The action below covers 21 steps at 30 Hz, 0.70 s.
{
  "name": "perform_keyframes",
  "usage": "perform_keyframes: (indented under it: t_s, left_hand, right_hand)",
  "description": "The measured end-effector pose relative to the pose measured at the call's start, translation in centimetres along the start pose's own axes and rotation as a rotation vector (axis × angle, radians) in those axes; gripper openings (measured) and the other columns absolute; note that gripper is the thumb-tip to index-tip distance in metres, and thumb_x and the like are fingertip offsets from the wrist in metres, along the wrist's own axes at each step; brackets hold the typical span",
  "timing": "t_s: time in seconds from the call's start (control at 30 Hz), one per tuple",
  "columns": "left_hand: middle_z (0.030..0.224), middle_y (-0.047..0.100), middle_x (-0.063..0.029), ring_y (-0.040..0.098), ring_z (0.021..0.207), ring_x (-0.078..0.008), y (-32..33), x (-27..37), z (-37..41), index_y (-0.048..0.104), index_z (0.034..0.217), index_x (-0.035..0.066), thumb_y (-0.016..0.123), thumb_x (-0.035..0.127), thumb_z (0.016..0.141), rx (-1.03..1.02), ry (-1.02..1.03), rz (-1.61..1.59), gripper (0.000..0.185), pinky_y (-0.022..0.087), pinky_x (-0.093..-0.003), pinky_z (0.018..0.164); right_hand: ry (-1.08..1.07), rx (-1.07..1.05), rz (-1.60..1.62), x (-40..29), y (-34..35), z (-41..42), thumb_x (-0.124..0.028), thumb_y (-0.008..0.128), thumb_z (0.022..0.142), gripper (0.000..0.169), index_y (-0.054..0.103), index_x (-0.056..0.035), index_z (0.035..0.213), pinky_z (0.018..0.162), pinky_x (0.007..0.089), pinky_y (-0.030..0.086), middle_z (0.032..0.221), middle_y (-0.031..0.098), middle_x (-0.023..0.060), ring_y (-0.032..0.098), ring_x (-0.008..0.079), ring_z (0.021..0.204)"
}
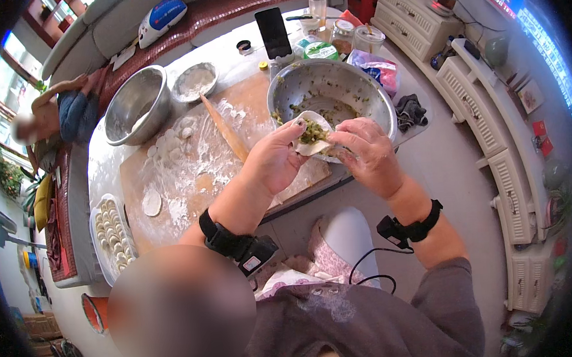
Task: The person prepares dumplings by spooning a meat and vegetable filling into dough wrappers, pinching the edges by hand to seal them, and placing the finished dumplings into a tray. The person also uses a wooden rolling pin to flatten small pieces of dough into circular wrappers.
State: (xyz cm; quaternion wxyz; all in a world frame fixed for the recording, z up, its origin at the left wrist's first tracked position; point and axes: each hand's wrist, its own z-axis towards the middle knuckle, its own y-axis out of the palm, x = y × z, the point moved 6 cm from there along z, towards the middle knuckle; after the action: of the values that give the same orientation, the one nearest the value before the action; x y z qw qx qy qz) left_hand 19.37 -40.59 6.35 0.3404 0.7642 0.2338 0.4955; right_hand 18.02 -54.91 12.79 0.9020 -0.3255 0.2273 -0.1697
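Observation:
My left hand [276, 160] cradles a round dumpling wrapper [310, 149], its dough bent up around a mound of chopped green filling [313, 134]. The fingers of my right hand [372, 152] pinch the wrapper's right edge, and the wrapper is unsealed. Both hands are above the near rim of a large steel bowl [382, 99], whose inside is smeared with the same filling. Left of the hands, a wooden rolling pin [225, 128] lies on a floured board [256, 99]. One flat wrapper [151, 202] rests on the board's left part, with several floury dough pieces [168, 144] farther back.
A tray [94, 224] of shaped dumplings stands at left. Behind the board are a deep steel bowl [115, 122] and a flour bowl [195, 82]. A phone [273, 33], jars [343, 35] and a dark cloth [411, 111] surround the filling bowl. Another person [78, 110] is on the sofa.

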Motion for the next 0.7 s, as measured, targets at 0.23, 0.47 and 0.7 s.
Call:
perform_keyframes:
  t_s: [0.23, 0.47, 0.7]
  left_hand:
    - [0.098, 0.058, -0.0082, 0.057, 0.088, -0.0142, 0.8, 0.6, -0.8, 0.052, 0.112, -0.002, 0.048, 0.011, 0.087, 0.009, 0.048, 0.489, 0.029, 0.048, -0.0253, 0.077]
    - [0.098, 0.058, -0.01, 0.056, 0.088, -0.0148, 1.0, 1.1, -0.9, 0.051, 0.112, -0.002, 0.041, 0.018, 0.091, -0.059, 0.022, 0.548, 0.031, 0.047, -0.0269, 0.078]
    - [0.1, 0.057, -0.0128, 0.055, 0.091, -0.0154, 1.5, 1.9, -1.1, 0.049, 0.112, -0.002, 0.046, 0.023, 0.09, -0.021, 0.185, 0.57, 0.034, 0.046, -0.0271, 0.08]
  right_hand:
    - [-0.012, 0.051, 0.066, -0.8, -0.3, 1.4, -0.001, 0.063, 0.065, 0.021, 0.059, -0.007, 0.085, 0.077, 0.0364, 0.042, 0.086, 0.055, 0.007, 0.052, 0.0267, 0.085]
    - [0.076, 0.126, 0.132, -0.9, -0.1, 2.4, 0.0, 0.062, 0.067, 0.019, 0.058, -0.0053, 0.084, 0.079, 0.037, 0.04, 0.086, 0.055, 0.0083, 0.051, 0.0275, 0.087]
    - [0.07, 0.043, 0.118, -0.8, 0.6, 2.7, -0.001, 0.062, 0.067, 0.016, 0.058, -0.0037, 0.083, 0.079, 0.0378, 0.04, 0.085, 0.056, 0.0095, 0.051, 0.0278, 0.087]
